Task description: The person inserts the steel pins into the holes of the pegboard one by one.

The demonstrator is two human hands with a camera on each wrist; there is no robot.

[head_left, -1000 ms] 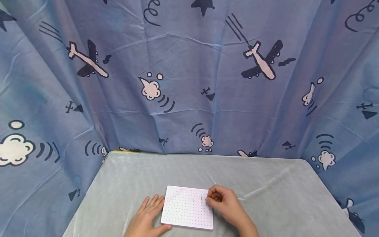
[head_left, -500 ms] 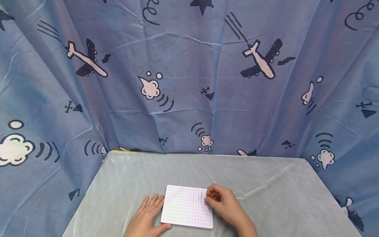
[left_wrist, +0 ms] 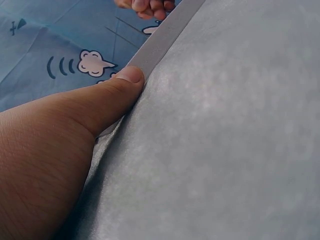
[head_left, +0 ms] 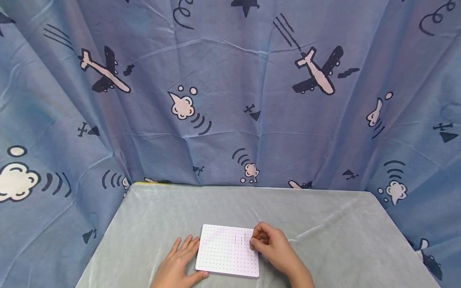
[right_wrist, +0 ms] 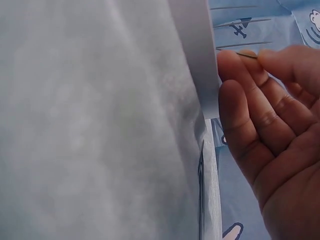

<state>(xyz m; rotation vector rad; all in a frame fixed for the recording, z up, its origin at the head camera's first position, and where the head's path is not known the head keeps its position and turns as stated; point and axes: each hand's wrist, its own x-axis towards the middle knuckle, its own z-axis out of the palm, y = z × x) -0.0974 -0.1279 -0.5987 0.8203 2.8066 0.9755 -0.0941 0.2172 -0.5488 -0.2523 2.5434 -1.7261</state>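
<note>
A white pegboard [head_left: 219, 256] with a grid of small holes lies flat in front of me. Near its far right corner, several thin dark pins [head_left: 241, 240] stand upright in a row. My left hand [head_left: 177, 265] lies spread at the board's left side, its fingertips against that edge and the thumb touching the front edge; the left wrist view shows this thumb on the board's side wall [left_wrist: 152, 50]. At the right edge, my right hand [head_left: 273, 247] pinches a thin metal pin [right_wrist: 246, 55] between thumb and fingers, right at the board's surface. The fingers hide the pin in the head view.
A grey cloth covers the table [head_left: 335, 240] around the board. Behind and along both sides hangs a blue curtain [head_left: 223, 156] printed with planes and clouds. A yellow strip [head_left: 155, 183] shows at the table's far left edge.
The right fingertips shift only slightly at the board's right side, still pinching. The left hand, the board and the standing pins keep their places.
</note>
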